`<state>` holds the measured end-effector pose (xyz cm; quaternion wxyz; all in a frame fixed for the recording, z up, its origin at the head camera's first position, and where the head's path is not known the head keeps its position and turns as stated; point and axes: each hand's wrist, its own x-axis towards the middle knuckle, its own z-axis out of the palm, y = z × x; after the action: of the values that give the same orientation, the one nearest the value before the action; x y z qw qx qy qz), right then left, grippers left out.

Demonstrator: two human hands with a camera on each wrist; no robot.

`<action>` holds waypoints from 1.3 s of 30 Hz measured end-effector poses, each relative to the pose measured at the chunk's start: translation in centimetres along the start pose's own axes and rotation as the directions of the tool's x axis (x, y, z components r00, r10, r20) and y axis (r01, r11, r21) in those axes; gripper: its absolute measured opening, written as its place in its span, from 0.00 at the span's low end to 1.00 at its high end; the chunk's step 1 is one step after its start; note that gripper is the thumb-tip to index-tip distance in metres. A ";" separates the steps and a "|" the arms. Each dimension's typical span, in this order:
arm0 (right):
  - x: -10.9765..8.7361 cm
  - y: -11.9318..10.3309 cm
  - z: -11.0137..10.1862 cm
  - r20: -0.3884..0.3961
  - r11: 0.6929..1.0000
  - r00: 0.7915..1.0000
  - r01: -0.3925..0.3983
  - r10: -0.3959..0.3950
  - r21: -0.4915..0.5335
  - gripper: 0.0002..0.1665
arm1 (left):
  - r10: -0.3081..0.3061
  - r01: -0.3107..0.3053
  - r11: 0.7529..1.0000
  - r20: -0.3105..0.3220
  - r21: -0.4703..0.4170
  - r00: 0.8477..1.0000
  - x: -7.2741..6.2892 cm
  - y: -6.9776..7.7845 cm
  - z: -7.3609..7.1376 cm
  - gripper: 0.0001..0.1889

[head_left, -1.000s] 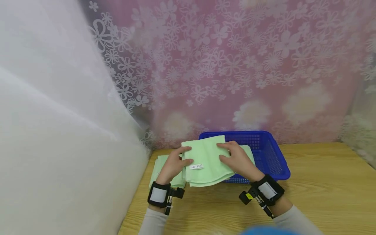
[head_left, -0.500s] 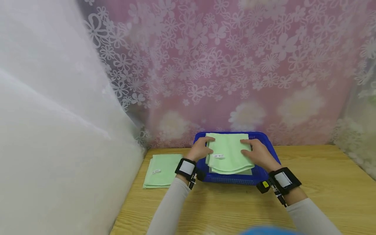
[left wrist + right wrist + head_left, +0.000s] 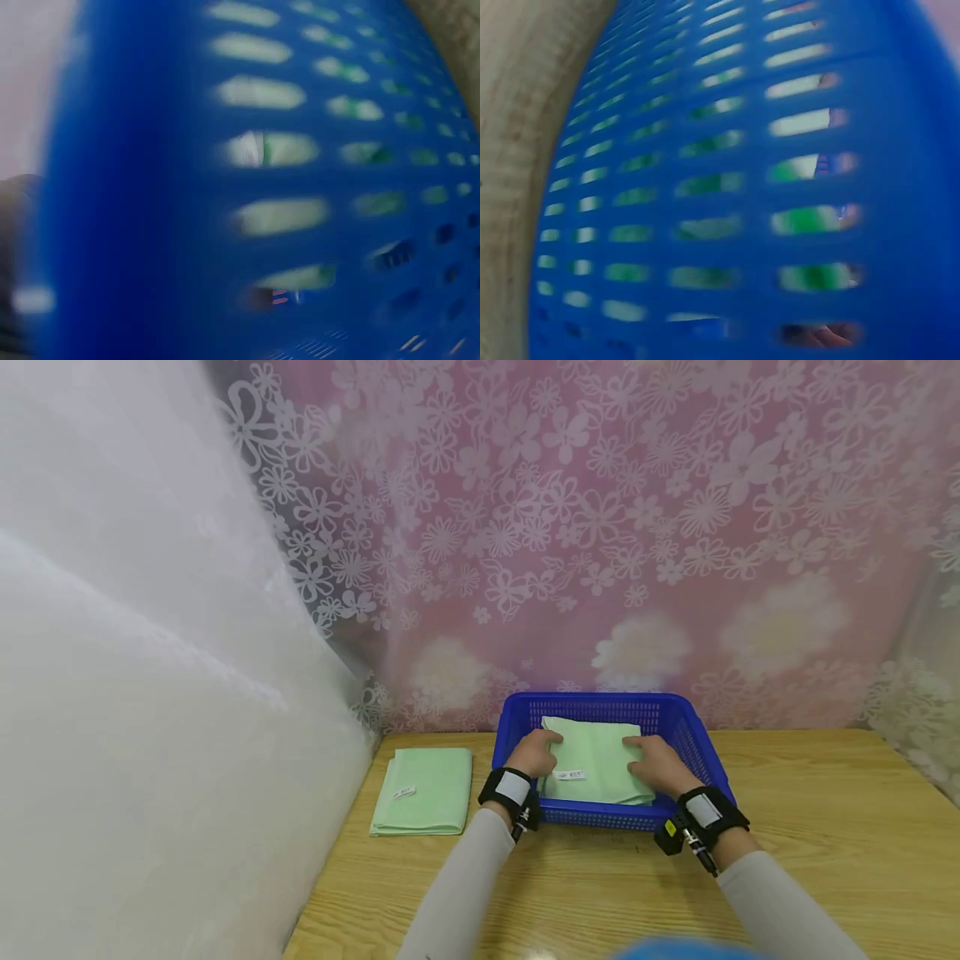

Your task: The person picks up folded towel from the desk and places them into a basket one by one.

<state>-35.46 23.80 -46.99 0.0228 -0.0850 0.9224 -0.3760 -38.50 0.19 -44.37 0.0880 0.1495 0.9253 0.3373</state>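
A folded light green towel (image 3: 596, 760) with a small white tag lies inside the blue plastic basket (image 3: 701, 752). My left hand (image 3: 534, 753) grips its left edge, reaching in over the basket's front left side. At the towel's right edge, my right hand (image 3: 660, 766) holds it with finger and thumb. Both hands' lower fingers are hidden. In the left wrist view the slotted basket wall (image 3: 165, 225) fills the picture, with pale green cloth behind the slots. The right wrist view likewise shows the basket wall (image 3: 900, 225), and a bit of skin through a low slot.
Left of the basket, a second folded green towel (image 3: 431, 792), also tagged, lies on the wooden table (image 3: 600, 893). A pink flowered curtain (image 3: 570, 543) hangs behind, and a white sheet (image 3: 150, 693) stands along the left side. Something blue (image 3: 682, 950) shows at the bottom edge.
Both hands have carried the towel rightward from beside the basket, then lowered it inside. The other towel on the table has come into full view.
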 end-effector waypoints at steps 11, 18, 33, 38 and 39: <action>-1.8 -1.5 0.9 -0.139 0.954 0.984 0.069 -0.113 -0.293 0.28 | 0.065 -0.025 0.957 -0.129 0.290 0.990 -1.9 -0.2 1.3 0.21; -2.5 -3.7 1.6 0.041 0.944 0.991 0.134 -0.128 -0.302 0.20 | 0.056 -0.084 0.972 0.132 0.221 0.990 -1.9 0.4 1.4 0.21; -4.9 -6.9 -0.9 -0.043 0.974 0.999 0.001 -0.011 -0.227 0.51 | 0.107 -0.075 0.931 -0.071 0.357 0.992 -6.5 1.0 -1.5 0.45; -4.7 -8.9 -2.0 -0.052 0.983 0.998 0.020 -0.030 -0.182 0.51 | 0.126 -0.083 0.925 -0.095 0.371 0.987 -7.9 0.9 -3.7 0.49; -4.6 -9.3 -1.9 -0.049 0.983 0.998 0.032 -0.041 -0.180 0.51 | 0.119 -0.077 0.927 -0.092 0.366 0.989 -8.1 0.6 -4.2 0.48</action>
<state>-29.83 19.36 -39.22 -0.0162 -0.0938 0.9510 -0.2941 -31.85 -4.60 -40.27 -0.0102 0.1899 0.9664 0.1731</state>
